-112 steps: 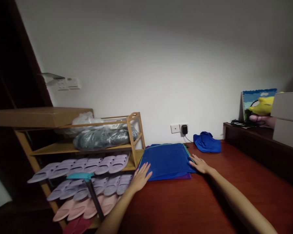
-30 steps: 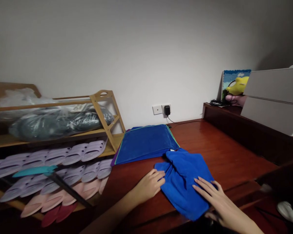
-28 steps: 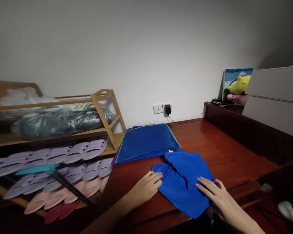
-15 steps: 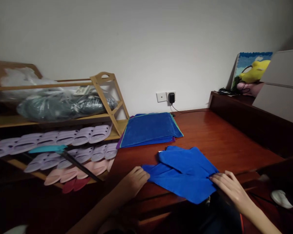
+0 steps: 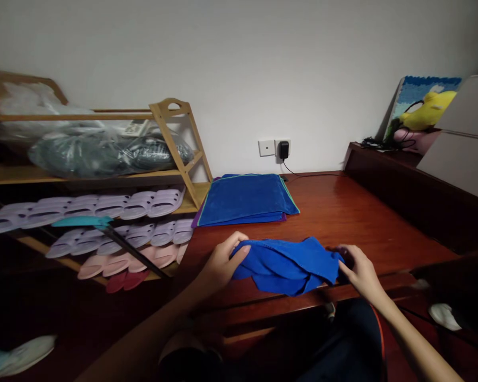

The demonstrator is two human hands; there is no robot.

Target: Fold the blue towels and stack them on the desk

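A crumpled blue towel (image 5: 290, 265) lies bunched near the front edge of the wooden table (image 5: 362, 223). At its left end, my left hand (image 5: 228, 257) grips the upper edge between thumb and fingers. My right hand (image 5: 356, 268) pinches the towel's right end, the thumb towards me and the fingers partly hidden behind the cloth. Beyond the towel, a flat stack of blue towels (image 5: 247, 199) with a green-edged one on top rests at the table's back left; purple edges show beneath it.
Left of the table stands a wooden rack (image 5: 183, 159) holding plastic-wrapped bundles (image 5: 83, 151) and rows of slippers (image 5: 137, 204). A turquoise-topped pole (image 5: 83, 222) leans before it. A black plug (image 5: 284, 149) sits in the wall socket, its cord trailing right towards a raised dark ledge (image 5: 398, 196).
Both hands have moved up and away from me in the view. The towel, spread wider before, is now gathered into a narrower bunch with its upper edge lifted at the left.
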